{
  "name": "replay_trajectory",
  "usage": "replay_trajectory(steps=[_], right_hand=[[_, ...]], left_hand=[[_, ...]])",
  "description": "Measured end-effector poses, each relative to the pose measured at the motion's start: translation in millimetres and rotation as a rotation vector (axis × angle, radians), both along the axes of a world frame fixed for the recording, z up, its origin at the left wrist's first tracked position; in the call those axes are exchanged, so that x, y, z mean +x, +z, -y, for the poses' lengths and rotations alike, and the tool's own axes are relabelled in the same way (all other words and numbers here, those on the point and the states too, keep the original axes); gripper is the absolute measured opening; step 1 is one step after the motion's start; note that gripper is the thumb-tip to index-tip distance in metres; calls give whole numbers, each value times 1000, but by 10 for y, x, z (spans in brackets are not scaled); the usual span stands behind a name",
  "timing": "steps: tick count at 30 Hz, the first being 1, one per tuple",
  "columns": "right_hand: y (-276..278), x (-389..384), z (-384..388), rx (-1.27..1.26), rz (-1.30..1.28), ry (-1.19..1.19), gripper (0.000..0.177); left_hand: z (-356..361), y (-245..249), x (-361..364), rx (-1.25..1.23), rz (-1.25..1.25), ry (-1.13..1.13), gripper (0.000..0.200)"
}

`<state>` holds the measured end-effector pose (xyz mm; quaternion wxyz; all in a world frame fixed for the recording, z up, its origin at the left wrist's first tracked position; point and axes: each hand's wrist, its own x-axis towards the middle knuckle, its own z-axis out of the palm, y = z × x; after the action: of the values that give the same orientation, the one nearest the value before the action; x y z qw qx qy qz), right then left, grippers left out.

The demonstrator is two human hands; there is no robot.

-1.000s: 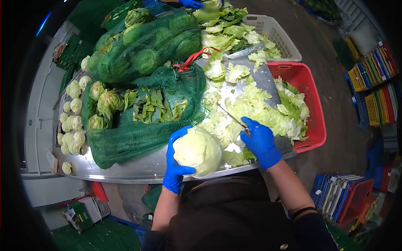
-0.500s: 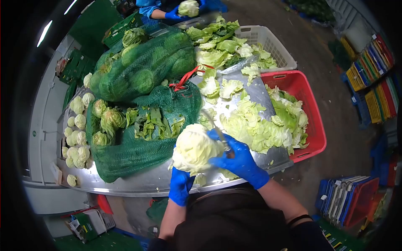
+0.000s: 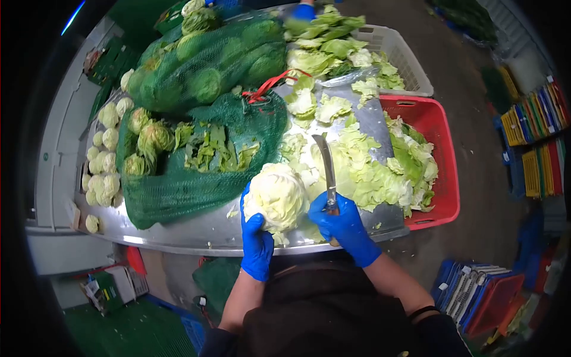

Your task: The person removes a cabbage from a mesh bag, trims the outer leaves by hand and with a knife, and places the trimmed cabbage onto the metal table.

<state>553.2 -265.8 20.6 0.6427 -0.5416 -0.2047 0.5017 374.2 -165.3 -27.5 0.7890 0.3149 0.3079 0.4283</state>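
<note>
A pale, trimmed cabbage head rests in my left hand, whose blue-gloved fingers and thumb wrap its left side and underside. My right hand, also in a blue glove, is closed round the handle of a curved knife, its blade pointing up and away from me. Knife and cabbage are apart. Loose pale green leaves lie on the metal table beyond the blade. Left of the cabbage is an open green net bag with untrimmed heads and leaf scraps in it.
A full green net sack lies at the back. Several trimmed heads line the left edge. At the right stand a red crate and a white crate, both with leaves. A co-worker's gloved hand shows at the top.
My right hand has drawn back from the cabbage, and the knife now points upward. The view has tilted down. The co-worker's hand is now over the leaves, and their cabbage is out of sight.
</note>
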Motion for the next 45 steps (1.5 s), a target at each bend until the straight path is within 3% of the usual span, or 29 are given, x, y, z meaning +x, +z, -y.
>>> replay_trajectory(steps=[2, 4, 7, 8, 10, 12, 14, 15, 18, 19, 21, 22, 26, 28, 30, 33, 35, 37, 39, 45], right_hand=[[115, 170, 45, -40, -299, 393, 7], [158, 181, 6, -35, -327, 513, 12], [178, 37, -143, -48, 134, 163, 28], [192, -29, -207, -42, 140, 151, 28], [243, -201, -351, -48, 417, 170, 34], [279, -459, -403, -31, 442, 112, 33], [189, -697, -457, 130, -134, 128, 28], [231, -714, -467, 146, 330, 268, 19], [386, -879, -610, 9, 397, 237, 17], [486, -950, -701, -62, 347, 171, 19], [452, -972, -825, -33, 676, 234, 30], [522, -1041, -894, 1, 829, 239, 32], [699, -1315, -1171, 13, 849, 356, 34], [540, -1369, -1289, 19, 865, 343, 30], [314, -1419, -1309, -46, 901, 321, 26], [-4, -1552, -1285, -89, 746, 357, 25], [-95, -1709, -1293, -115, 698, 402, 28], [-136, -1838, -1353, -154, 658, 437, 30], [-157, -1929, -1428, -232, 670, 494, 34], [-82, -2093, -1856, -146, 787, 509, 32]], left_hand=[[10, 73, -10, 14, 7, 48, 81], [1, 121, -73, -8, 8, 79, 81], [-53, 150, -195, -123, 41, 101, 80], [-88, 115, -237, -100, 44, 76, 79], [-170, 152, -280, -78, 60, 39, 78], [-266, 331, -297, 129, 31, 11, 81], [-359, 587, -409, 200, -28, 64, 91], [-401, 680, -499, 257, -96, 95, 98], [-664, 657, -887, 414, -218, 144, 110], [-746, 675, -1020, 574, -283, 104, 110], [-891, 718, -1299, 804, -404, 57, 110], [-928, 758, -1413, 793, -417, 89, 110], [-1072, 909, -1881, 737, -473, 115, 112], [-1201, 789, -2289, 487, -263, 148, 118], [-1318, 834, -2739, 440, -207, 288, 107], [-1591, 782, -3483, 91, 118, 612, 76], [-1899, 822, -3883, 142, 130, 745, 74], [-2136, 683, -4258, 131, 159, 841, 74], [-2315, 446, -4557, -10, 281, 785, 74], [-2931, -168, -4973, -155, 322, 851, 71]])
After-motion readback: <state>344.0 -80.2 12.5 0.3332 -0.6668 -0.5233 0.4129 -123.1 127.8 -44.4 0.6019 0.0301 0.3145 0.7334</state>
